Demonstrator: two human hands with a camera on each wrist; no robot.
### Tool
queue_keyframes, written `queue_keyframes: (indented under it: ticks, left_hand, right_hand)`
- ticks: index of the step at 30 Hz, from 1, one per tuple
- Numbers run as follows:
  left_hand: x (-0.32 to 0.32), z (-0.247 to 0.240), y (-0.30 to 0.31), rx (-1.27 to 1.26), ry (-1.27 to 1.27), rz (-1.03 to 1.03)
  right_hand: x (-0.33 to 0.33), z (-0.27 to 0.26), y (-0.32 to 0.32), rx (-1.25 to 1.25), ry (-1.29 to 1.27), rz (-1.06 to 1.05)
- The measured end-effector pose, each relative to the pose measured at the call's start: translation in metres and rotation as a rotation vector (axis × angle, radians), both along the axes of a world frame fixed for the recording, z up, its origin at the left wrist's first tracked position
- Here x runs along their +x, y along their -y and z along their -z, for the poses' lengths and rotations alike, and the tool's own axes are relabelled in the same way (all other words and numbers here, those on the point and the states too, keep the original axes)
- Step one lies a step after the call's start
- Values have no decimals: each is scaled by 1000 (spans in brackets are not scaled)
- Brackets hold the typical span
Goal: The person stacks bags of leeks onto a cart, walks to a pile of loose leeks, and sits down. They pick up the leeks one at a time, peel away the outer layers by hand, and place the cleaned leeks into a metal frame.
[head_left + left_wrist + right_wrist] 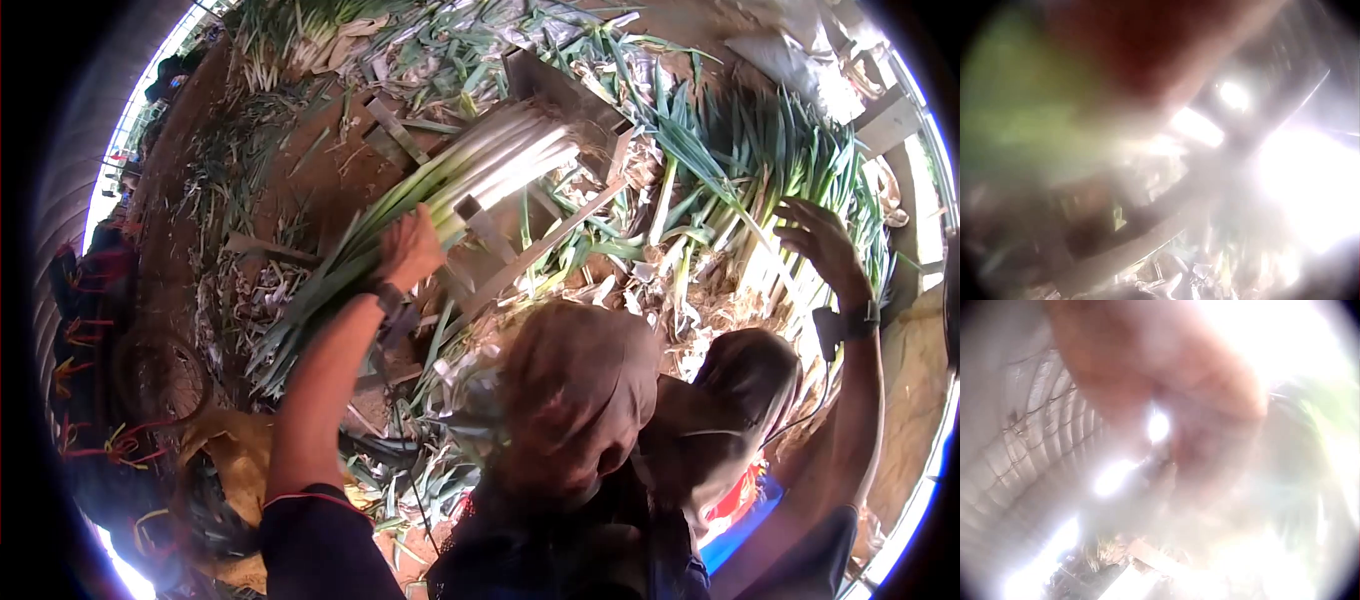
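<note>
A bundle of leeks (pixel 490 165), white ends at the upper right and green leaves at the lower left, lies across a frame of wooden pieces. My left hand (pixel 410 248) grips the bundle's green part, its fingers bent over the stems. In the left wrist view the hand (pixel 1147 56) is blurred beside the green leaves (pixel 1029 131). On the right, my right hand (pixel 822 248) is raised beside a big pile of leeks (pixel 750 170), fingers spread and slightly bent, holding nothing. The right wrist view shows this hand (pixel 1172 394) blurred against glare.
A wooden bar (pixel 545 245) slants beside the bundle, and a board (pixel 570 95) stands at its white ends. Leaf scraps litter the ground. More leeks (pixel 270 45) lie at the top left. Two covered knees (pixel 580 390) are close below. A wheel (pixel 160 375) is at the left.
</note>
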State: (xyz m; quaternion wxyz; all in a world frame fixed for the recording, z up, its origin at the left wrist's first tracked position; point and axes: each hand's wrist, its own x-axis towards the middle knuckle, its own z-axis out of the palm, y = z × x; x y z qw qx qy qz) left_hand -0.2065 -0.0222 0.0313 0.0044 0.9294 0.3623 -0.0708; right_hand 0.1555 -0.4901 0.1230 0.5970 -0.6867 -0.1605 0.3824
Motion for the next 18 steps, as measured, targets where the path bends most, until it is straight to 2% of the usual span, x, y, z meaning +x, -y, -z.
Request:
queue_keyframes:
  ticks: [2,4,5,6,8,9,10,11,12,14,15,18]
  left_hand:
    - [24,26,5,-22,-77,-45]
    - [19,75,13,113,-96,75]
    - [14,166,-10,262,130,40]
    - [14,134,29,650,108,238]
    - [30,104,48,375,234,90]
    - [35,96,51,370,229,87]
    - [37,86,55,303,191,46]
    - [37,85,56,240,154,3]
    - [35,89,54,239,147,-3]
    - [33,98,50,231,229,-1]
    - [38,92,52,310,185,-4]
    - [39,113,50,416,80,-33]
  right_hand:
    - [4,18,-2,-57,-2,34]
    - [1,35,-4,-22,-78,75]
    - [3,49,-7,-69,-64,52]
    - [4,57,-11,-61,-84,23]
    - [0,73,-25,10,-107,-88]
    - [-5,74,-42,-93,-68,-97]
    - [-6,69,-60,-176,39,-260]
    - [-11,69,-77,-211,42,-298]
    - [-15,69,-93,-242,49,-334]
    - [-23,67,-130,-327,259,-522]
    - [-27,68,-148,-334,285,-609]
    - [-44,88,-197,-275,445,-827]
